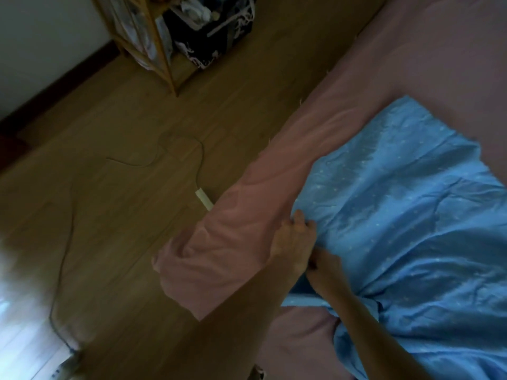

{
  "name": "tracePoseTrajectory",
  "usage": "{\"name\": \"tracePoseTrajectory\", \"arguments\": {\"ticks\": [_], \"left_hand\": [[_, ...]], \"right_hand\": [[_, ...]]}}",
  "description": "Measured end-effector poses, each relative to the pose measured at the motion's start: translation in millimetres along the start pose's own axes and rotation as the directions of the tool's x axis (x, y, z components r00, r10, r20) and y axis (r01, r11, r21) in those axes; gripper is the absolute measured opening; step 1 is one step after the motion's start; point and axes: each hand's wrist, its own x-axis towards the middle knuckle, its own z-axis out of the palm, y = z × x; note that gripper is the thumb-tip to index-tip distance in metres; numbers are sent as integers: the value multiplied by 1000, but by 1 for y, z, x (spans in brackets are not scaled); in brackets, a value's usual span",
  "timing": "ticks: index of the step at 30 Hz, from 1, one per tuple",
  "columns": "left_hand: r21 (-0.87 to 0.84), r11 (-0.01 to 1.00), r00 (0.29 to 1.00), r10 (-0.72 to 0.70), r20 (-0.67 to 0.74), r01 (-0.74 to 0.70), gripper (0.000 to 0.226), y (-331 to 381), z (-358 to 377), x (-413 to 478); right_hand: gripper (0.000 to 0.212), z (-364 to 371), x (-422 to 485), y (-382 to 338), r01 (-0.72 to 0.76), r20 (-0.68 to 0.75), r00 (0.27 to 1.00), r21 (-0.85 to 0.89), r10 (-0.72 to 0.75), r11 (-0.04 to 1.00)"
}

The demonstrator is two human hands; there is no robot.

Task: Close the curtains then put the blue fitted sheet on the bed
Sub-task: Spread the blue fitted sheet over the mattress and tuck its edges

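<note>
At the bed point(411, 50) edge, you hold the blue fitted sheet point(397, 201).
Your left hand point(293, 237) and right hand point(325, 267) both clutch its bunched edge, side by side.

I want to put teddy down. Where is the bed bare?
The bed is bare pink beyond the blue fitted sheet, toward the top right. It is crowded where the left hand and right hand meet at the sheet's edge.

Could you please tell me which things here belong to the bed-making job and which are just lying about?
Job: blue fitted sheet; bed under its pink cover; left hand gripping the sheet's edge; right hand beside it, grip unclear.
Lying about: power strip and cable on the floor; wooden shelf; dark patterned bag.
</note>
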Motion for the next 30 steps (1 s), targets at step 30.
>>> {"name": "tracePoseTrajectory", "arguments": {"ticks": [30], "left_hand": [[264, 892, 874, 427, -233, -366, 45, -22, 38, -41]], "right_hand": [[56, 38, -57, 47, -315, -400, 888, -167, 228, 934]]}}
